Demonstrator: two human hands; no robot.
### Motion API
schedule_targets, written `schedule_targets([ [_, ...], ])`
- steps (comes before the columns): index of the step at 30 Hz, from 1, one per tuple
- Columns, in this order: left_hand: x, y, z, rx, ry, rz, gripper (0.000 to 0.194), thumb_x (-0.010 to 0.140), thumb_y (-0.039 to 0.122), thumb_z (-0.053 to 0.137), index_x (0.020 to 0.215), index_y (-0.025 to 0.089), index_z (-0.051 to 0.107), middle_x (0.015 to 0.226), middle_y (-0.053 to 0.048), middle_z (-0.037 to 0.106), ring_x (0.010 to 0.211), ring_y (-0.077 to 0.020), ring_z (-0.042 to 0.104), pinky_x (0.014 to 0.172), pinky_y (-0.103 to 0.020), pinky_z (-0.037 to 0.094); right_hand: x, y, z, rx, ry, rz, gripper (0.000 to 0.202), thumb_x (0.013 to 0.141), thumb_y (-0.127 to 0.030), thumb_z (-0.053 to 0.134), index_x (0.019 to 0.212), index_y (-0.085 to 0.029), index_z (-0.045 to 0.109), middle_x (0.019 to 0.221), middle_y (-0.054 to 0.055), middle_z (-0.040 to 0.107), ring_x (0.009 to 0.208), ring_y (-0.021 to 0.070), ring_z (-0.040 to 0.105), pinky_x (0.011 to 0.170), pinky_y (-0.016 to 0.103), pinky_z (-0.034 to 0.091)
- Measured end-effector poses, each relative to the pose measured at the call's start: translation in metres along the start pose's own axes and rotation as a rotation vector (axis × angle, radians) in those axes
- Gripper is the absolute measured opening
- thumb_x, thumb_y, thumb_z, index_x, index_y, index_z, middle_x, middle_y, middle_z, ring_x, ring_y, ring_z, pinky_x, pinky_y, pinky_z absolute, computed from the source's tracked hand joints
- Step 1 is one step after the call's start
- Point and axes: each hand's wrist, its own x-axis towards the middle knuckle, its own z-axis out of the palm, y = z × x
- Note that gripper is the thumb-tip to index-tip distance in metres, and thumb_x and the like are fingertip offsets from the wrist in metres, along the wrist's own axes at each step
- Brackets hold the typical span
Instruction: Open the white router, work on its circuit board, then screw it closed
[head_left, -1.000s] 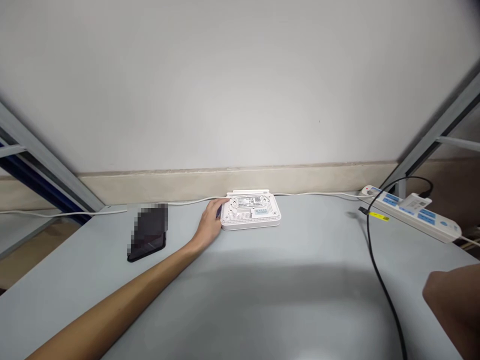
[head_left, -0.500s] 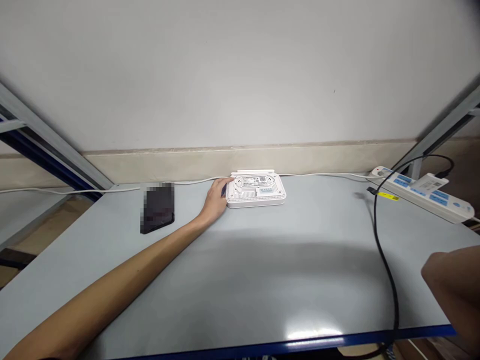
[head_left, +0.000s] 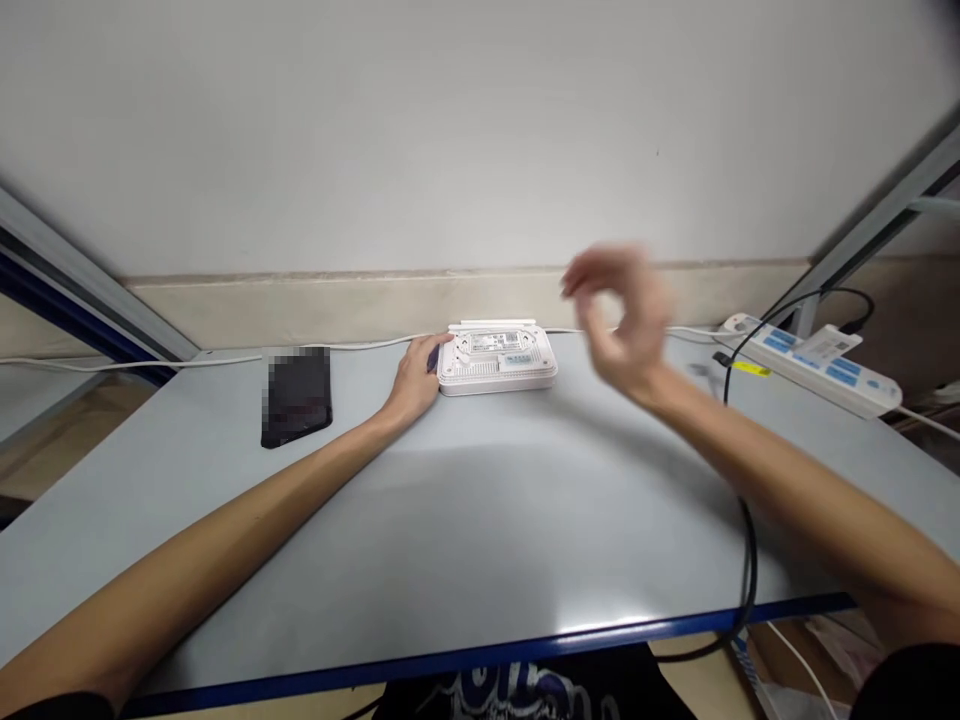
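Note:
A white router-like box [head_left: 496,358] lies at the back middle of the grey table, its labelled, vented face up. My left hand [head_left: 414,380] is closed round its left end, with something dark blue between the hand and the box. My right hand [head_left: 626,310] is raised in the air to the right of the box, blurred, its fingers curved and apart from the thumb, with a gap between them and nothing seen in it. A black, partly pixelated flat object [head_left: 298,397] lies to the left of my left hand.
A white power strip [head_left: 817,362] with a plug in it lies at the back right. A black cable [head_left: 752,560] with a yellow tag [head_left: 751,368] hangs over the blue front edge [head_left: 480,660]. A white cable [head_left: 135,366] runs along the wall.
My right hand has come in from the right edge and risen beside the white box. The view has shifted slightly; my left hand stays on the box.

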Motion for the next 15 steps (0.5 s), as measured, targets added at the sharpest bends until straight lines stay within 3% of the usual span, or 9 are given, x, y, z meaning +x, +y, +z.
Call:
schedule_targets([
  [3,0.0,0.002,-0.001,-0.012,-0.013,-0.028,0.057,0.071,0.0,0.047,0.122,0.022,0.06,0.129,-0.007,0.057,0.12,-0.0218,0.054,0.107,-0.038,0.041,-0.01,0.012,0.02,-0.045,-0.063,0.006,0.025,0.092,-0.025,0.043,0.113,-0.018,0.056,0.112,0.011,0.059,0.104,0.0255,0.057,0.09,0.044,0.049],
  [7,-0.001,0.004,-0.001,-0.006,-0.007,-0.029,0.062,0.068,-0.003,0.044,0.122,0.023,0.059,0.13,-0.005,0.056,0.123,-0.0208,0.052,0.11,-0.038,0.039,-0.03,0.033,0.044,-0.068,-0.157,0.207,0.025,0.091,-0.024,0.039,0.108,-0.019,0.055,0.114,0.012,0.058,0.11,0.0269,0.053,0.097,0.046,0.044],
  [15,-0.001,0.007,-0.001,-0.002,0.007,-0.024,0.064,0.066,-0.005,0.043,0.12,0.025,0.059,0.127,-0.004,0.057,0.122,-0.0217,0.052,0.109,-0.04,0.04,-0.04,0.03,0.048,-0.139,-0.241,0.191,0.032,0.098,-0.032,0.032,0.111,-0.018,0.057,0.127,0.014,0.054,0.123,0.0262,0.047,0.106,0.044,0.038],
])
